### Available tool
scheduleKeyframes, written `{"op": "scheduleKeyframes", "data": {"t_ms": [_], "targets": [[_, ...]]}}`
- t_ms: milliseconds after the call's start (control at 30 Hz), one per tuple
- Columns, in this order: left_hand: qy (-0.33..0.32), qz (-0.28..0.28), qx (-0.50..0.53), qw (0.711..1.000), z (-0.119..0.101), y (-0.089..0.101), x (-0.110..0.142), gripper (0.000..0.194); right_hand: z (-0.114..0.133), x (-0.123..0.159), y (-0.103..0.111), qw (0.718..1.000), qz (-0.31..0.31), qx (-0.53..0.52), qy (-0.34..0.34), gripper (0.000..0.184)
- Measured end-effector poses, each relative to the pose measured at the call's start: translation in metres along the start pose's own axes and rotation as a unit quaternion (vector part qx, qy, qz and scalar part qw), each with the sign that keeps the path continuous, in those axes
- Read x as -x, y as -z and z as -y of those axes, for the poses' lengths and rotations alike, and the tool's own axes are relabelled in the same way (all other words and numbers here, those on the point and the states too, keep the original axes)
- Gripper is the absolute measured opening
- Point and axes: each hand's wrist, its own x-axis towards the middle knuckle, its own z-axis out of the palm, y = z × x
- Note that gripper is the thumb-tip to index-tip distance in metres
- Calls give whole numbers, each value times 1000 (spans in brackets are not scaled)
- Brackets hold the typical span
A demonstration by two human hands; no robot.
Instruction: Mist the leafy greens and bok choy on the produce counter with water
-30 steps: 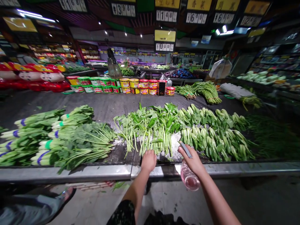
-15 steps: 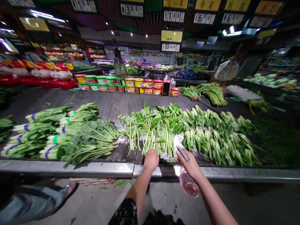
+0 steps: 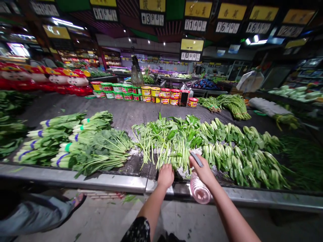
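Note:
My right hand [image 3: 204, 170] is closed around the neck of a clear, pinkish spray bottle [image 3: 200, 190] with a grey trigger [image 3: 196, 158]. The bottle's base tilts toward me over the metal edge, and its nozzle end points at the greens. My left hand [image 3: 166, 175] lies at the cut stem ends of the loose water spinach [image 3: 174, 134], fingers curled down and together. Whatever is under those fingers is hidden. Wet bok choy [image 3: 242, 158] lies in rows right of the bottle. Loose leafy greens [image 3: 108, 151] spread on the left.
Banded bunches of greens [image 3: 58, 143] lie at the left. Stacked tubs [image 3: 126, 90] and a phone [image 3: 184, 99] stand along the back. A metal rail [image 3: 121, 181] edges the counter. Another person's leg [image 3: 37, 211] is at lower left. Price signs [image 3: 198, 16] hang above.
The view has turned slightly left, shifting the counter rightward. My right hand and the spray bottle have moved a little left over the greens, the base swinging up. My left hand stays at the stem ends.

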Motion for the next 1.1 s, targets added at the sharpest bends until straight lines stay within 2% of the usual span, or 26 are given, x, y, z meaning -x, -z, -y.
{"op": "scheduleKeyframes", "data": {"t_ms": [133, 467, 633, 800, 1100], "targets": [[-2, -11, 7, 1000, 1, -1, 1, 31, 5, -5, -5, 1000, 9, 5, 7, 40], [-1, -32, 10, 999, 0, 3, 7, 22, 40, -33, -22, 998, 31, -13, 50, 43], [-3, -40, 13, 999, 1, 2, 7, 19, 34, -35, -32, 998, 55, -2, 41, 43], [-3, -44, 19, 999, 2, 0, 7, 21, 25, -30, -32, 998, 45, -6, 41, 39], [18, -38, 21, 999, 2, -3, 4, 27, 2, -27, -24, 994, 42, -99, 30, 35]]}}
